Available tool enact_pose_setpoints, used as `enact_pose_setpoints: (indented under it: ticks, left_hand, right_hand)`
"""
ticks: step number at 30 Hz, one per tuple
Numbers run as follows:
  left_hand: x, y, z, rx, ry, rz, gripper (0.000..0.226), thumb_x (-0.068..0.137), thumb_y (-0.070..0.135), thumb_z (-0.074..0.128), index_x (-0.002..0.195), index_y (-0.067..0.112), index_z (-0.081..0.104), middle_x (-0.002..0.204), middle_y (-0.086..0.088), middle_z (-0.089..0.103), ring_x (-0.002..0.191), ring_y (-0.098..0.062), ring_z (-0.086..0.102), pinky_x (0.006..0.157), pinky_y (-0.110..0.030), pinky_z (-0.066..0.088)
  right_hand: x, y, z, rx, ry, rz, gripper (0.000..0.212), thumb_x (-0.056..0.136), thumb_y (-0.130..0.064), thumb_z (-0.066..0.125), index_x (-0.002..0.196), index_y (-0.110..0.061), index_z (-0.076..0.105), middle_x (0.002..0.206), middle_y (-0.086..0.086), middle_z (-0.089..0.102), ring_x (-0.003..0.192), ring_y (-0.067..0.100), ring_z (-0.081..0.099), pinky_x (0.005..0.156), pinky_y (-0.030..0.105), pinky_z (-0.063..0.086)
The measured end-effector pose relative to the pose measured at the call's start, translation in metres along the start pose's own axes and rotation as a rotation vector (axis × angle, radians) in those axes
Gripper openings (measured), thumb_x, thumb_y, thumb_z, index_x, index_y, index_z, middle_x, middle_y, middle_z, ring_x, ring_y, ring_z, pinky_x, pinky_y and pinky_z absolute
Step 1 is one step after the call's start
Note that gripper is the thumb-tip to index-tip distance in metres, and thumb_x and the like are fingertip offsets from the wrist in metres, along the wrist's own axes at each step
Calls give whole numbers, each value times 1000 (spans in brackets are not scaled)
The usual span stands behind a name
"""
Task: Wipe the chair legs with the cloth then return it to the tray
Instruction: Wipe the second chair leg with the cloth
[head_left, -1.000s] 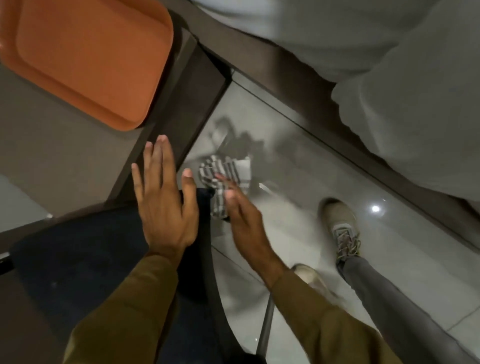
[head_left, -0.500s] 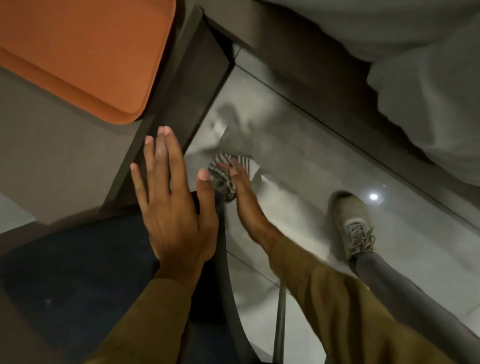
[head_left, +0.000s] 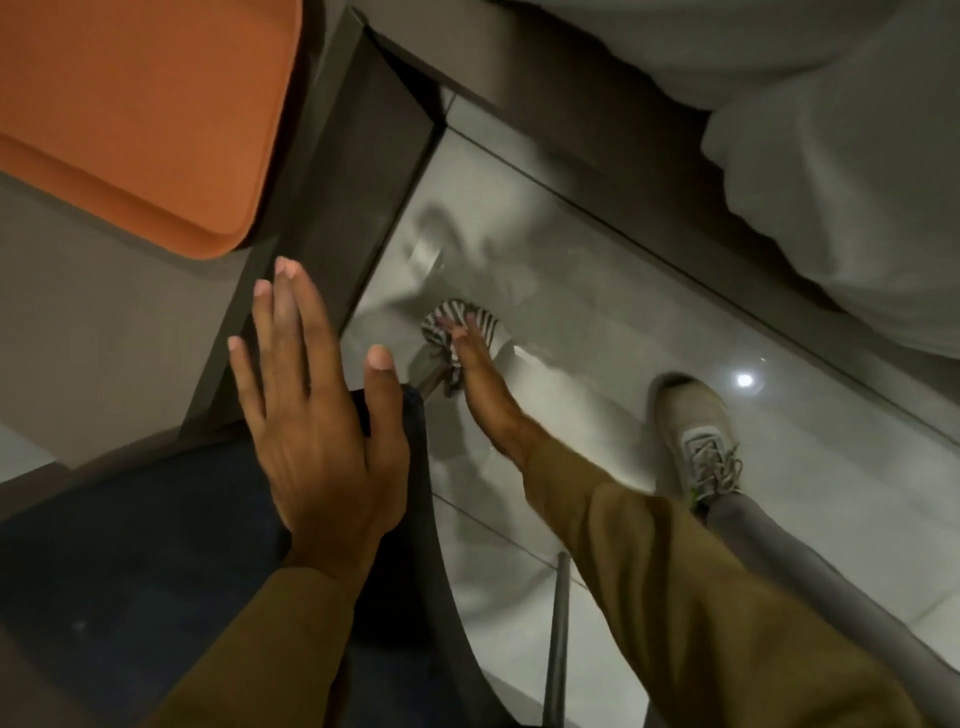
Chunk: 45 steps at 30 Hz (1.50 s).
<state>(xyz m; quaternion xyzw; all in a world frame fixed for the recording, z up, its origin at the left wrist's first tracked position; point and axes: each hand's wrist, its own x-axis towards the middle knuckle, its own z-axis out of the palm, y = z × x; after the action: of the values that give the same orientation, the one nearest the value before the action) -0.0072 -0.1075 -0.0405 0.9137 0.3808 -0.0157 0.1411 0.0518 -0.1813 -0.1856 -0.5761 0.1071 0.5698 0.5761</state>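
Observation:
My right hand (head_left: 480, 387) reaches down beside the chair and holds a striped grey-and-white cloth (head_left: 457, 322), bunched around a chair leg (head_left: 434, 382) near the floor. Most of that leg is hidden by the cloth and the seat. My left hand (head_left: 317, 415) lies flat, fingers spread, on the front corner of the dark blue chair seat (head_left: 130, 561). A second metal chair leg (head_left: 558, 634) shows lower down, under my right sleeve. The orange tray (head_left: 130, 104) sits on the table at the upper left, with nothing on its visible part.
The grey table (head_left: 78, 312) with its dark edge stands close against the chair. My shoe (head_left: 696, 436) rests on the glossy tiled floor (head_left: 571, 312). A bed with white bedding (head_left: 831, 182) fills the upper right.
My right hand has pushed the cloth further down the chair leg towards the floor, the arm stretching out. My left hand has stayed flat on the seat.

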Motion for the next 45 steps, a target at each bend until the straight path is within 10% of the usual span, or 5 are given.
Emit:
enact_pose_setpoints:
  ticks: [5, 10, 29, 38, 45]
  left_hand:
    - [2, 6, -4, 13, -30, -22, 73, 112, 48, 21, 173, 8, 20, 183, -6, 23, 172, -21, 13, 140, -55, 8]
    - [0, 3, -1, -3, -7, 3, 74, 114, 51, 18, 172, 5, 22, 182, -8, 25, 171, -22, 14, 141, -53, 7]
    - [1, -3, -2, -36, -13, 39, 76, 114, 53, 10, 172, 5, 24, 181, -8, 27, 171, -21, 16, 141, -51, 7]
    - [2, 0, -3, -55, -21, 4, 72, 114, 48, 18, 172, 7, 26, 181, -6, 28, 171, -20, 17, 141, -53, 8]
    - [1, -4, -1, -58, -8, 38, 77, 114, 55, 9, 172, 7, 26, 181, -5, 28, 171, -19, 18, 141, -49, 6]
  right_hand:
    - [-78, 9, 19, 66, -126, -174, 46, 106, -73, 35, 152, -69, 40, 174, -37, 21, 158, -21, 16, 118, -1, 26]
    - [-21, 18, 15, 90, 36, -115, 53, 116, -50, 26, 168, -46, 28, 182, -4, 19, 170, 15, 14, 139, 47, 13]
    - [12, 10, 1, 14, 106, 55, 60, 118, -44, 28, 173, -23, 19, 182, 2, 22, 169, 21, 20, 139, 47, 15]
    - [-76, 6, 20, 19, -89, -143, 42, 106, -70, 38, 148, -75, 38, 162, -50, 31, 155, -24, 22, 119, -4, 22]
    - [22, 12, -2, 26, 94, 98, 55, 119, -37, 27, 170, -17, 30, 176, 8, 36, 165, 25, 31, 137, 48, 22]
